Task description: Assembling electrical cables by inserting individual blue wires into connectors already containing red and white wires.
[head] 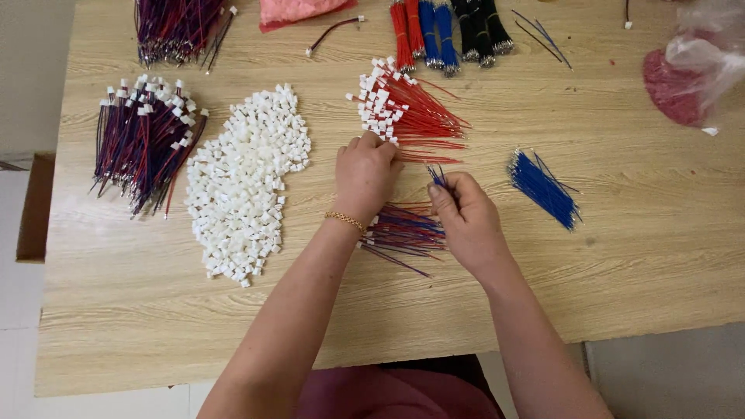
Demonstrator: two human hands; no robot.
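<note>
The left hand [365,174] lies near the middle of the wooden bench [388,318]. Its fingers curl down onto the near end of a fan of red wires with white plugs [403,112], which spreads out at 1 o'clock from that hand. A thin gold bracelet [344,220] sits on the wrist.

The right hand [466,221] is just beside the left, at 4 o'clock from it. It is closed, and its thumb and fingers pinch a few thin blue wires [438,177] that stick up from its top. Between the two wrists, a small bunch of red and blue wires [403,233] lies on the bench.

At 3 o'clock from the right hand lies a pile of loose blue wires [543,188]. At 9 o'clock from the left hand is a big heap of little white plugs [248,182]. Further that way is a bundle of red and blue wires with plugs on [143,147]. At 12 o'clock, by the far edge, lie tied bundles of red, blue and black wires [446,31].
</note>
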